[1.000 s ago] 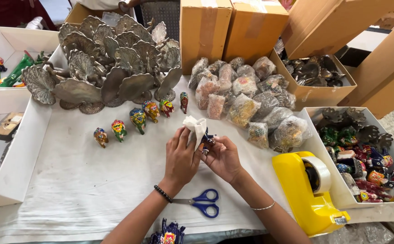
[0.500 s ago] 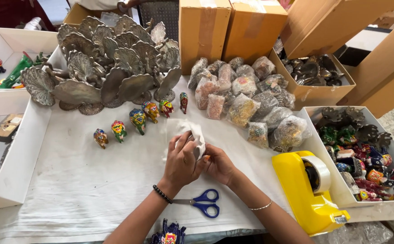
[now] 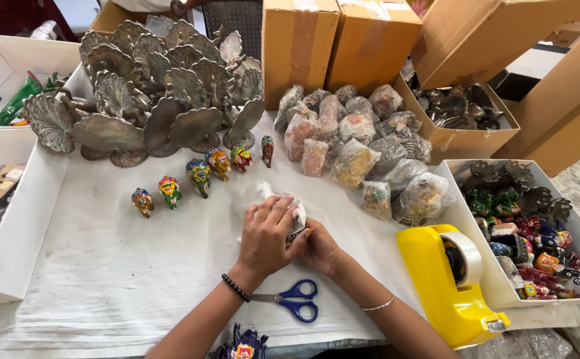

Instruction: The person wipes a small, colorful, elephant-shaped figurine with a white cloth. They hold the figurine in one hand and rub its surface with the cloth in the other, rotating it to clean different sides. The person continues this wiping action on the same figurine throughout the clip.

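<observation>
My left hand [image 3: 266,234] lies over a bundle of white wrapping paper [image 3: 266,195] in the middle of the white cloth, fingers curled around it. My right hand [image 3: 318,247] grips the same bundle from the right side, and a small dark object shows between the two hands. Whatever else is inside the paper is hidden. Blue-handled scissors [image 3: 292,300] lie just in front of my wrists. A row of small painted elephant figurines [image 3: 199,175] stands behind the bundle.
Silver metal peacock figures [image 3: 157,93] crowd the back left. Plastic-wrapped packets [image 3: 363,149] pile up at the back right before cardboard boxes [image 3: 333,40]. A yellow tape dispenser [image 3: 453,282] stands right, beside a white box of painted figurines [image 3: 526,229]. White trays [image 3: 10,226] line the left.
My left hand has moved over the top of the paper bundle, covering it, and both hands have pressed the paper closer around the object. Nothing else on the table has moved.
</observation>
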